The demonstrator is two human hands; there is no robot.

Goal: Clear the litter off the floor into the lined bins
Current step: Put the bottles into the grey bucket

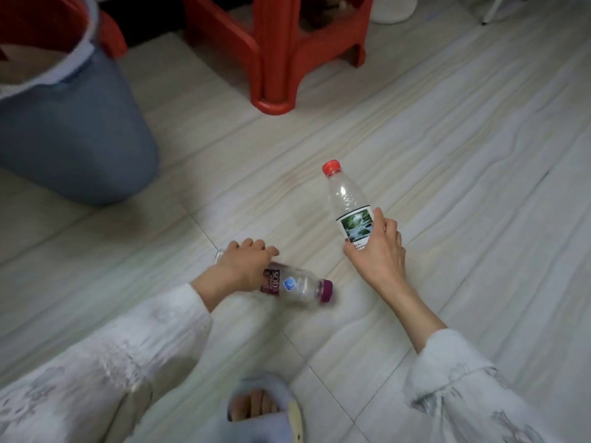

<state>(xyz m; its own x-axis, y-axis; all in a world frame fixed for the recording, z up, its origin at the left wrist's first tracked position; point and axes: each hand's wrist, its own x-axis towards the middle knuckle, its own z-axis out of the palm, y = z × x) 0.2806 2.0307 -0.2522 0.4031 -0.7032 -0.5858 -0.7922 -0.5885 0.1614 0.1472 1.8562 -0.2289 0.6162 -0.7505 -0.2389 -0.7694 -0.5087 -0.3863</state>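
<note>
Head view, looking down at a pale tiled floor. Right of centre, the right hand grasps a clear plastic bottle with a red cap around its lower, labelled part; the bottle is held tilted, cap pointing to the upper left of the frame, and its label shows a green waterfall scene. Lower centre, the left hand is closed over the base end of a second clear bottle with a dark red label and a purple cap; this bottle lies nearly horizontal, cap pointing to the right of the frame, and whether it touches the floor cannot be told. Both forearms enter from the bottom corners in pale patterned sleeves. Upper left: a grey-blue bin with a pale liner folded over its rim stands on the floor, well apart from both bottles. Top centre: the legs of a red plastic stool. Bottom centre: a foot in a light blue slipper
</note>
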